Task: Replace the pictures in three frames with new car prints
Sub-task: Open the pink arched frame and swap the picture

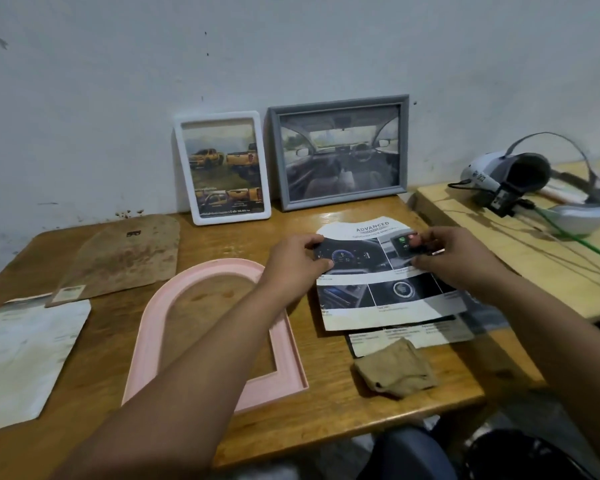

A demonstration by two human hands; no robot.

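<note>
Left hand (297,259): my fingers curl over the left edge of the car print (388,275), thumb under it and fingertips on top, pinching the paper near its upper left corner.
Right hand (454,256): my fingers grip the print's right side, thumb and fingertips closed on the sheet by the picture with the red and green buttons.
Car print: arch-topped at the far end, headed "ADVANCED", showing a dashboard, buttons and a start knob; it sits between my two hands, over the right half of the wooden table (326,410), and I cannot tell if it is lifted or lying flat.
Paper offcut (413,336): a dark-edged printed strip lies under the print's near edge.
Pink arched frame (284,341): flat on the table just left of the print, with bare wood showing through its opening; my left forearm crosses over it.
Brown backing board (125,258): arch-shaped, flat on the table, beyond the pink frame to the left.
Old sheet (25,355): pale paper at the table's left edge.
White frame (222,168): upright against the wall, holding a yellow pickup print.
Grey frame (340,152): upright beside the white one, holding a car-interior print.
Cloth (395,372): tan, crumpled, near the table's front edge.
Headset (534,181): on the lighter side table (465,216) to the right.
</note>
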